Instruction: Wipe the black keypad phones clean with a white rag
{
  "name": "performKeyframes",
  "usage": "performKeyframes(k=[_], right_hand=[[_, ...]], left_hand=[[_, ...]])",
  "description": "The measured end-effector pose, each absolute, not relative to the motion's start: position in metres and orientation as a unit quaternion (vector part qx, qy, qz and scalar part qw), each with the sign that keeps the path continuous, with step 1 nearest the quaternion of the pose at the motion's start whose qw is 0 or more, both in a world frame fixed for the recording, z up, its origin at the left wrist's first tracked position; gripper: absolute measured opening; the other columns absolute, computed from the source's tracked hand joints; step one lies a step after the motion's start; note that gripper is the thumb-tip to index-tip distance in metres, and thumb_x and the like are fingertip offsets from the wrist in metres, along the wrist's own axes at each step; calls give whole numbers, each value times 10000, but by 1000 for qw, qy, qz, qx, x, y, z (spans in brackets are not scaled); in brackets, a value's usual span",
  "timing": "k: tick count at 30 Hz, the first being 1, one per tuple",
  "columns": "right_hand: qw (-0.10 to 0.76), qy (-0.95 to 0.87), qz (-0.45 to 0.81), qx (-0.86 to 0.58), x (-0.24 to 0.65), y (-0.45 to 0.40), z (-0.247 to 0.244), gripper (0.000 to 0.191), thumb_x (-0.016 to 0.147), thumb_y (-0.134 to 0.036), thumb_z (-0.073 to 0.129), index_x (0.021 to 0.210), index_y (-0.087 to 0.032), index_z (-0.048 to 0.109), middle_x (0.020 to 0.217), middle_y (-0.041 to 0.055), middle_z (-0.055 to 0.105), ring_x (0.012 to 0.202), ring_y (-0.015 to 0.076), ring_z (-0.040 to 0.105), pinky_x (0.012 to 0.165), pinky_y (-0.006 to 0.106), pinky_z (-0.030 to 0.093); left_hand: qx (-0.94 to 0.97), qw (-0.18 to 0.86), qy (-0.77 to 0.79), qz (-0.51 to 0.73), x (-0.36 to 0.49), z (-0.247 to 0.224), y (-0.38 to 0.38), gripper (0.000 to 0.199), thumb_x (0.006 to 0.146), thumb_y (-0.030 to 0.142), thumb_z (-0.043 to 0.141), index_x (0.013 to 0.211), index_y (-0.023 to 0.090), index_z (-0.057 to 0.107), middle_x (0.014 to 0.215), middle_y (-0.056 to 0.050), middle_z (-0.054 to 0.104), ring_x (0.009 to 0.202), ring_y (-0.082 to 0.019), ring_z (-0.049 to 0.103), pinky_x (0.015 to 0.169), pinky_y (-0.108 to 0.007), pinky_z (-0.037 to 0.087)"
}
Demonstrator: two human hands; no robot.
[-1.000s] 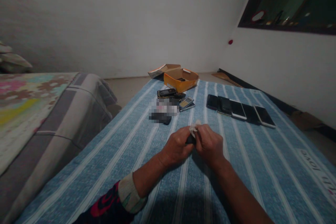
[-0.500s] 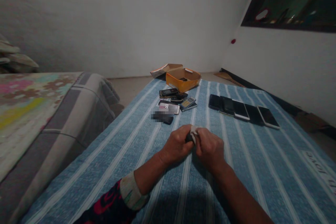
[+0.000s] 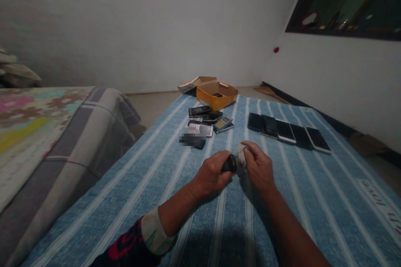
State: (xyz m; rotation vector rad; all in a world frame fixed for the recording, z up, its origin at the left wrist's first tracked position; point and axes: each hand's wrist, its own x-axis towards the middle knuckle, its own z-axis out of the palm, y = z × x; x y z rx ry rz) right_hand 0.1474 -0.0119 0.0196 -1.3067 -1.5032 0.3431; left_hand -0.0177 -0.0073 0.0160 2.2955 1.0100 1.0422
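My left hand (image 3: 211, 174) is wrapped round a small black phone (image 3: 229, 164), whose end sticks out on the right between thumb and fingers. Just to the right, my right hand (image 3: 259, 167) pinches a crumpled whitish cloth (image 3: 242, 155). A narrow gap shows between the cloth and the black phone. Both hands are over the blue striped cover (image 3: 175, 200). Beyond my left hand lies a loose pile of old keypad phones, among them a silver one (image 3: 223, 123) and a white one (image 3: 205, 130).
An open orange box (image 3: 216, 99) stands at the far end of the cover, its lid flap behind it. Several flat phones lie in a row at the right, with a white-edged one (image 3: 318, 139) at the end. A bed with a floral cover (image 3: 40, 121) is at the left.
My right hand has moved right with the cloth, away from the black phone. More of the phone now shows in my left hand, which has stayed nearly in place.
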Motion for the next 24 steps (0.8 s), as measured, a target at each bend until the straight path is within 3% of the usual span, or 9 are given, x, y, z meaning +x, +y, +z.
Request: performKeyframes(k=[5,15,20,24], right_hand=[[515,-641,191,-536,142,-17,27,236,881,-270,482,929,-189,699,910,59,706,862,201,647,794,335,490],[522,-640,112,-553,135,-17,22,205,865,-232,508,923,-187,700,887,76,667,843,206,619,758,344,494],[454,-708,232,-489,142,-24,39,282,902,-223,488,1099,-205,689,920,62,651,867,182,625,765,314,512],[361,-757,352,-417,160,-32,60,420,899,-191,492,1308,-247,568,1025,55,647,822,154,629,749,305,535]], left_hand=[[827,217,358,375,-17,15,-7,275,746,165,605,1014,175,547,956,-59,638,906,-207,607,816,-341,500],[830,218,350,376,-16,15,-9,260,756,157,592,1010,177,542,967,-67,638,918,-212,606,841,-350,500],[821,229,351,387,-17,15,-8,293,761,152,579,1052,174,546,1001,-71,640,948,-211,609,854,-352,502],[815,225,367,388,-18,16,-7,264,759,178,612,1018,185,564,958,-51,644,907,-202,614,824,-339,504]])
